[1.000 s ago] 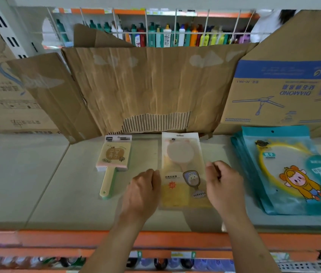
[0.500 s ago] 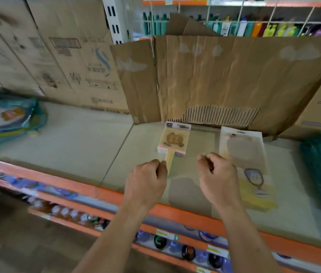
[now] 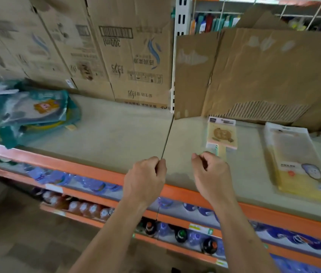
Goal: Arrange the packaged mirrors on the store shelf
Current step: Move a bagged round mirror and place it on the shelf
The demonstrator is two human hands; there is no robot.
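I see my left hand and right hand curled, thumbs pressed to forefingers and holding nothing, over the shelf edge, the handled mirror pack lying flat just beyond the right fingers, the yellow packaged mirror farther right.

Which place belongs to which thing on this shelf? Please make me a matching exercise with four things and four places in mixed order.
Things
1. heap of teal packs
2. handled mirror
3. yellow-bottomed pack
4. printed cartons

Places
A. lying flat, to the right of the handled mirror
B. standing at the back left
C. piled at the far left
D. just beyond the right hand

Pairs: 1-C, 2-D, 3-A, 4-B
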